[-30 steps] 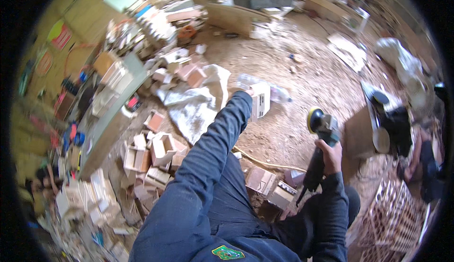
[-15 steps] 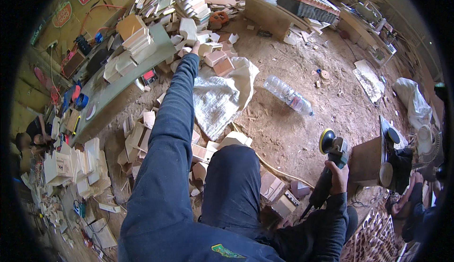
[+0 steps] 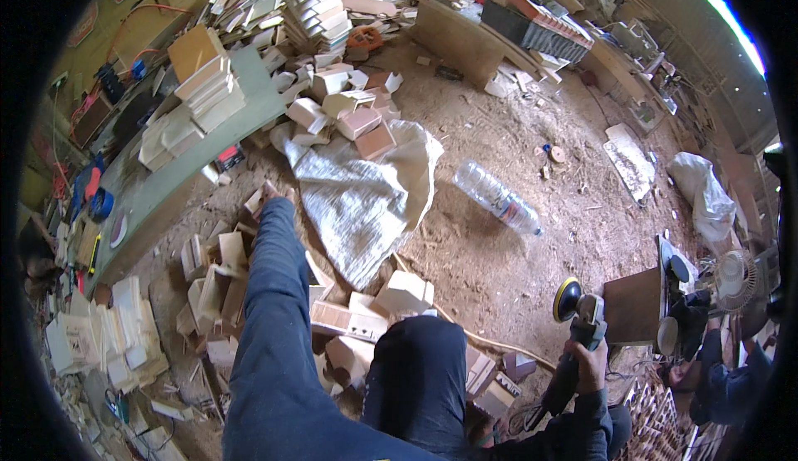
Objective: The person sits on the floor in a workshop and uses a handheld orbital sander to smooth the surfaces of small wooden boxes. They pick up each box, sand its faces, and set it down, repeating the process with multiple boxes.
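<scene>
My left arm in a dark blue sleeve stretches forward and left. My left hand [image 3: 268, 189] shows only as a tip past the cuff, at a heap of small wooden blocks [image 3: 218, 255] beside a green bench [image 3: 184, 180]. Whether its fingers hold a block is hidden. My right hand [image 3: 588, 354] is low on the right, gripping the body of a power sander [image 3: 575, 307] with a round yellow-and-black pad, held above the dirt floor. More wooden boxes [image 3: 404, 292] lie by my knee.
A white sackcloth [image 3: 359, 199] with blocks on it lies ahead, and a clear plastic bottle [image 3: 497, 197] to its right. A brown board [image 3: 633, 305], a small fan [image 3: 731, 274] and a seated person [image 3: 731, 374] are at the right. Stacked boards [image 3: 316, 0] are at the back.
My left arm has swung from the sackcloth leftward to the block heap by the green bench. My right hand still holds the sander, slightly lower in view.
</scene>
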`<action>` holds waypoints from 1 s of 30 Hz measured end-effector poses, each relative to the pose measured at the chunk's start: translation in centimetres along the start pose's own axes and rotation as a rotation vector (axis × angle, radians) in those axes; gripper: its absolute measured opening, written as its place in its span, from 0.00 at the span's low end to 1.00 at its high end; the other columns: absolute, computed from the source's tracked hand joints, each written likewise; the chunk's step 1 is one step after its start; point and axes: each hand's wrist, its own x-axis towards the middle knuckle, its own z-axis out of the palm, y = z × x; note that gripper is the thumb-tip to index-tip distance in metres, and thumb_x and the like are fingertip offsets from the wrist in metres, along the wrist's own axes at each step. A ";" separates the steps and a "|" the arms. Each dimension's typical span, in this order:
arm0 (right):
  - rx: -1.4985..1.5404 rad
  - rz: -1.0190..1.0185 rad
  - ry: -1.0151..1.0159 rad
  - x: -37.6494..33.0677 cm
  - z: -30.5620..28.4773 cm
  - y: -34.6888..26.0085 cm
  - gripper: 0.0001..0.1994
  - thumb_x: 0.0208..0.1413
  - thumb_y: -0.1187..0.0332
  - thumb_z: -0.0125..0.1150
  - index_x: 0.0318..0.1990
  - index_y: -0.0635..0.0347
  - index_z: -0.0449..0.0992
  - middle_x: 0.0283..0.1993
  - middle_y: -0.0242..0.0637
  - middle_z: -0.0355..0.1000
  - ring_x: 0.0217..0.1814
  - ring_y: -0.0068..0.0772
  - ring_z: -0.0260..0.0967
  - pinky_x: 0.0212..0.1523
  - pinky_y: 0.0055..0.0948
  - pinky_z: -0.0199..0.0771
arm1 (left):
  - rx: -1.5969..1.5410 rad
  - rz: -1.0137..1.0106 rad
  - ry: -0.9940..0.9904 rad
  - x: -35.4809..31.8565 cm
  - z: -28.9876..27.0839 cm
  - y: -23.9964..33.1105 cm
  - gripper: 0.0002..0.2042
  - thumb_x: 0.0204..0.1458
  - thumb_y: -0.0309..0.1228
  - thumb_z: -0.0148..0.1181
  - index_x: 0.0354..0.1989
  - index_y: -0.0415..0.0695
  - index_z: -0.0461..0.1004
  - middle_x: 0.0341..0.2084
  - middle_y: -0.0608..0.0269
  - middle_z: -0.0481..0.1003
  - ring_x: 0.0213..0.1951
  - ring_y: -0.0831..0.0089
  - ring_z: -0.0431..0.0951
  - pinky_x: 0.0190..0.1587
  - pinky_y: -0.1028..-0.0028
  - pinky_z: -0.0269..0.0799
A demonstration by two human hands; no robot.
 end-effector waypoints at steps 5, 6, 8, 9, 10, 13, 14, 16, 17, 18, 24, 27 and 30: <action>0.009 0.058 0.018 1.0 0.4 1.1 0.17 0.44 0.73 0.73 0.45 0.61 0.78 0.37 0.30 0.77 0.35 0.25 0.73 0.39 0.29 0.75 | -0.244 -0.240 0.193 -1.9 0.3 0.8 0.52 0.58 0.69 0.54 0.80 0.42 0.46 0.69 0.33 0.65 0.68 0.48 0.72 0.69 0.49 0.68; 0.010 0.031 0.017 1.1 0.6 1.1 0.18 0.44 0.73 0.73 0.45 0.61 0.78 0.38 0.30 0.77 0.35 0.25 0.73 0.39 0.29 0.75 | -0.154 -0.269 0.226 -2.3 0.5 0.7 0.51 0.59 0.69 0.53 0.80 0.43 0.48 0.67 0.32 0.68 0.66 0.47 0.75 0.67 0.48 0.70; 0.021 0.030 0.017 1.3 1.1 0.9 0.18 0.44 0.73 0.73 0.46 0.61 0.79 0.39 0.30 0.77 0.36 0.25 0.73 0.41 0.29 0.75 | -0.121 -0.240 0.349 -3.0 0.4 0.3 0.45 0.58 0.59 0.54 0.79 0.45 0.51 0.66 0.34 0.69 0.65 0.48 0.75 0.67 0.50 0.70; -0.004 0.006 0.025 1.4 1.4 0.7 0.19 0.44 0.73 0.73 0.46 0.61 0.79 0.39 0.30 0.78 0.37 0.25 0.74 0.41 0.29 0.75 | -0.133 -0.209 0.360 -3.4 0.2 0.3 0.43 0.57 0.55 0.55 0.78 0.46 0.52 0.65 0.35 0.70 0.65 0.48 0.75 0.67 0.51 0.70; -0.024 -0.004 0.019 1.4 1.7 0.4 0.19 0.43 0.73 0.73 0.46 0.61 0.79 0.39 0.30 0.78 0.37 0.26 0.74 0.41 0.29 0.75 | -0.160 -0.171 0.366 -4.0 -0.3 0.2 0.41 0.56 0.50 0.55 0.77 0.47 0.53 0.64 0.36 0.70 0.65 0.49 0.75 0.67 0.52 0.71; -0.021 -0.050 0.000 1.7 2.6 -0.5 0.20 0.43 0.72 0.75 0.46 0.61 0.79 0.40 0.31 0.78 0.38 0.26 0.74 0.42 0.29 0.75 | -0.338 0.065 0.401 -7.0 -2.9 1.6 0.36 0.55 0.36 0.57 0.75 0.51 0.57 0.62 0.38 0.72 0.64 0.50 0.75 0.66 0.54 0.71; -0.026 -0.061 -0.020 1.7 2.8 -0.8 0.20 0.43 0.71 0.75 0.46 0.62 0.79 0.40 0.31 0.79 0.39 0.26 0.74 0.43 0.28 0.75 | -0.424 0.182 0.407 -8.4 -4.0 2.7 0.35 0.54 0.31 0.57 0.74 0.52 0.59 0.61 0.39 0.73 0.63 0.51 0.75 0.66 0.55 0.71; -0.079 -0.122 -0.020 2.1 3.3 -1.2 0.22 0.42 0.70 0.76 0.47 0.62 0.78 0.41 0.31 0.79 0.40 0.26 0.74 0.44 0.28 0.75 | -0.720 0.446 0.410 -12.2 -6.1 5.9 0.36 0.53 0.22 0.58 0.73 0.54 0.61 0.59 0.41 0.74 0.63 0.52 0.75 0.66 0.57 0.72; -0.093 -0.199 -0.007 2.2 3.6 -1.2 0.22 0.43 0.71 0.73 0.49 0.61 0.78 0.40 0.29 0.76 0.38 0.23 0.73 0.41 0.27 0.74 | -0.887 0.638 0.429 -14.4 -6.9 8.1 0.39 0.50 0.20 0.59 0.75 0.52 0.57 0.59 0.41 0.74 0.60 0.53 0.77 0.64 0.58 0.73; -0.046 -0.214 -0.019 2.4 3.9 -1.3 0.22 0.43 0.71 0.73 0.49 0.60 0.78 0.40 0.29 0.76 0.39 0.24 0.73 0.42 0.27 0.74 | -0.971 0.772 0.470 -16.8 -7.6 10.7 0.43 0.48 0.18 0.60 0.76 0.50 0.52 0.58 0.41 0.74 0.57 0.54 0.79 0.62 0.59 0.75; -0.073 -0.291 0.007 2.4 4.4 -2.6 0.31 0.40 0.63 0.79 0.55 0.59 0.76 0.47 0.41 0.81 0.49 0.37 0.79 0.53 0.37 0.77 | -1.362 0.568 -0.275 -34.0 -9.8 24.7 0.13 0.48 0.33 0.70 0.33 0.35 0.80 0.29 0.61 0.80 0.31 0.67 0.81 0.40 0.68 0.79; -0.020 -0.360 0.057 0.9 3.8 -3.4 0.33 0.40 0.61 0.81 0.56 0.60 0.75 0.48 0.46 0.82 0.50 0.42 0.82 0.54 0.39 0.78 | -1.352 0.562 -0.392 -42.5 -8.5 29.5 0.18 0.56 0.43 0.68 0.34 0.37 0.79 0.28 0.62 0.80 0.27 0.68 0.78 0.36 0.67 0.77; -0.022 -0.342 0.100 0.2 3.4 -4.2 0.34 0.40 0.60 0.81 0.56 0.59 0.74 0.47 0.48 0.82 0.50 0.46 0.83 0.54 0.42 0.79 | -1.212 0.589 -0.138 -48.2 -6.0 32.1 0.24 0.60 0.51 0.66 0.37 0.37 0.77 0.29 0.60 0.79 0.31 0.69 0.77 0.37 0.66 0.75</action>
